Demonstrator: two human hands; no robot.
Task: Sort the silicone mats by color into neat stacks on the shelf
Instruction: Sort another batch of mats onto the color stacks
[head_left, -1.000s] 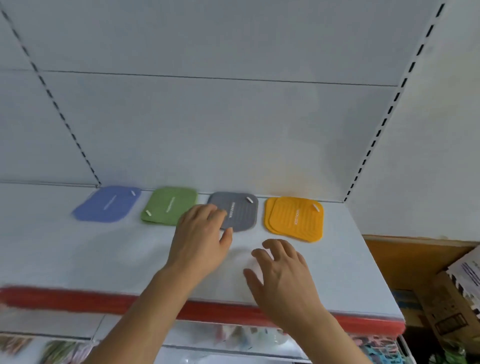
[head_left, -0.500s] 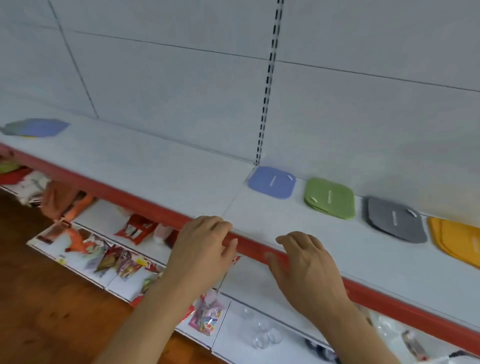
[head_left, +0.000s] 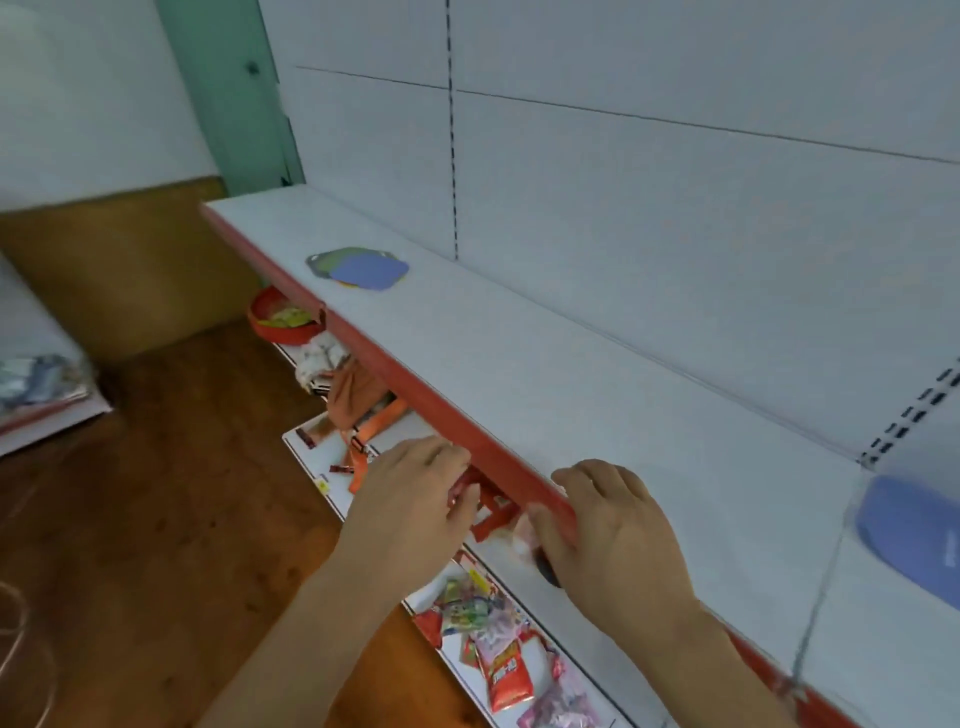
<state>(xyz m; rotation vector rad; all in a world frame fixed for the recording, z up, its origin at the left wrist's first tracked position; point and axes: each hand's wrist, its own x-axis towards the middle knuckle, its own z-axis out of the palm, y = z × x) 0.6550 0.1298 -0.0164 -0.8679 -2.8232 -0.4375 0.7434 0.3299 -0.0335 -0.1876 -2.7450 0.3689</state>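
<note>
Blue silicone shows at the right edge of the frame, where a blurred blue mat (head_left: 906, 525) lies on the white shelf (head_left: 597, 374) and is cut off by the border. Far up the shelf, in the upper left of the frame, we see a mixed pile of mats (head_left: 358, 267) with a blue one on top; green, grey and yellow edges peek out beneath, though how many lie there we cannot tell. Our left hand (head_left: 410, 499) hangs at lower centre, just in front of the red shelf edge (head_left: 415, 384), fingers loosely curled and holding nothing. Our right hand (head_left: 615, 525) sits over that edge (thumb below, fingers above), relaxed and empty, hiding part of it. Below the shelf, mostly covered by it, we make out a red basket (head_left: 283, 322), an orange strap (head_left: 371, 431) and bright snack packets (head_left: 493, 644) on a lower shelf.
</note>
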